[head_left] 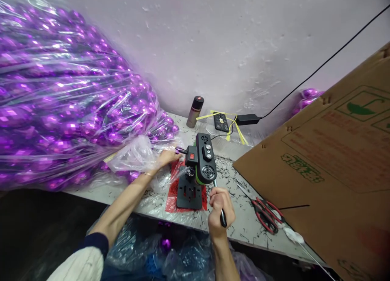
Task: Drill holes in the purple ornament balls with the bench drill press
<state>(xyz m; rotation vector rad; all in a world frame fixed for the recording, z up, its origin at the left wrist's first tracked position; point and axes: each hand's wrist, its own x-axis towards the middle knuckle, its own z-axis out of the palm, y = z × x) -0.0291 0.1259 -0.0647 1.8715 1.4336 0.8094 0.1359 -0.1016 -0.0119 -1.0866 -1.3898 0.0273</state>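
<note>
A small black bench drill press (205,159) with a red switch and a slotted base plate (189,195) stands on a red sheet (171,199). My right hand (221,210) is closed around its black-tipped lever (223,219), at the front right of the machine. My left hand (167,157) reaches in from the left beside the drill head, with fingers drawn together; what they hold is too small to make out. A black loop (180,150) shows near these fingertips. Crumpled clear plastic (134,153) lies against my left wrist.
A large clear bag of shiny purple baubles (70,98) fills the left. A bottle (195,112), a black power adapter (248,119) and a flat black phone-like object (221,122) are behind. Red-handled scissors (265,212) lie by a cardboard box (329,163) on the right.
</note>
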